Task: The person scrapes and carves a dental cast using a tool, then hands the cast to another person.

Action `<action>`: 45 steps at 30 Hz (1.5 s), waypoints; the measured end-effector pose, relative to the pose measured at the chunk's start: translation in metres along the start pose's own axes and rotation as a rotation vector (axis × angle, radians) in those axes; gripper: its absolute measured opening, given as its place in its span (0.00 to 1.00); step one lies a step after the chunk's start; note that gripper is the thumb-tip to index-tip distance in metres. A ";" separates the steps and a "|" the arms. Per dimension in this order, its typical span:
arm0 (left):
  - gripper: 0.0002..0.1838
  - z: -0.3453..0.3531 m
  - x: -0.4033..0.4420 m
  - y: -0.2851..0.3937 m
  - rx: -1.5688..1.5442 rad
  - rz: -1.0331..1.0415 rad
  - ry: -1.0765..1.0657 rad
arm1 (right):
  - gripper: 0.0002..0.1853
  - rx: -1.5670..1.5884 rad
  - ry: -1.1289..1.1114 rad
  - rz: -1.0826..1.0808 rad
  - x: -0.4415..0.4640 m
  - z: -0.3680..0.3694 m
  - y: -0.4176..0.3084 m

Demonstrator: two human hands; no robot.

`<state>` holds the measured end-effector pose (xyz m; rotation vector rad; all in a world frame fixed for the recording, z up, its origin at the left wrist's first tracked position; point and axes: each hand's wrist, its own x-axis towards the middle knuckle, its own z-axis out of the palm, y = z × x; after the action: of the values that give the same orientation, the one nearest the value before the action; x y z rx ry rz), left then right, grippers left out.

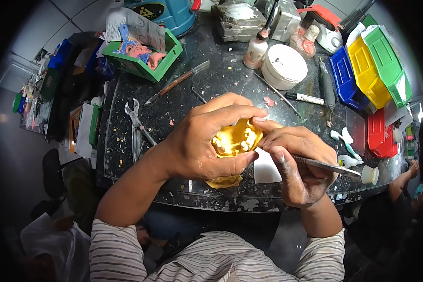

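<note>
My left hand (pixel 195 138) is closed around a yellow dental cast (pixel 237 138), thumb below and fingers over the top. Bright light falls on the cast and washes out some of its detail. Pinched in my right hand (pixel 303 162) is a slim metal carving tool (pixel 326 165). Its flat end points out to the right, while its working tip is hidden by my fingers near the cast's right edge. Under my left hand, a second yellow cast piece (pixel 224 182) lies at the bench's front. Beside it is a white paper (pixel 267 169).
The dark bench (pixel 197 199) carries pliers (pixel 135 120), a brush (pixel 177 82), a white tub (pixel 284 67), a dropper bottle (pixel 256 51) and a marker (pixel 304 98). A green bin (pixel 167 58) stands back left, coloured bins (pixel 366 70) at right. Another person's arm (pixel 402 181) shows far right.
</note>
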<state>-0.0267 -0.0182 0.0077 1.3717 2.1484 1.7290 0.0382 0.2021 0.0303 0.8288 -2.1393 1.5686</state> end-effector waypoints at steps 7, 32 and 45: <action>0.33 0.002 -0.002 0.001 -0.191 -0.099 -0.007 | 0.07 -0.035 -0.057 0.020 0.001 -0.004 -0.008; 0.33 0.001 0.002 0.016 -0.077 0.061 0.056 | 0.05 0.055 -0.087 0.069 -0.005 -0.006 -0.023; 0.34 0.000 0.002 0.015 -0.107 -0.001 0.039 | 0.10 -0.052 -0.108 0.030 -0.001 -0.003 -0.024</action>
<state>-0.0187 -0.0176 0.0206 1.3212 2.0423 1.8554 0.0543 0.1999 0.0486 0.8870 -2.2675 1.5072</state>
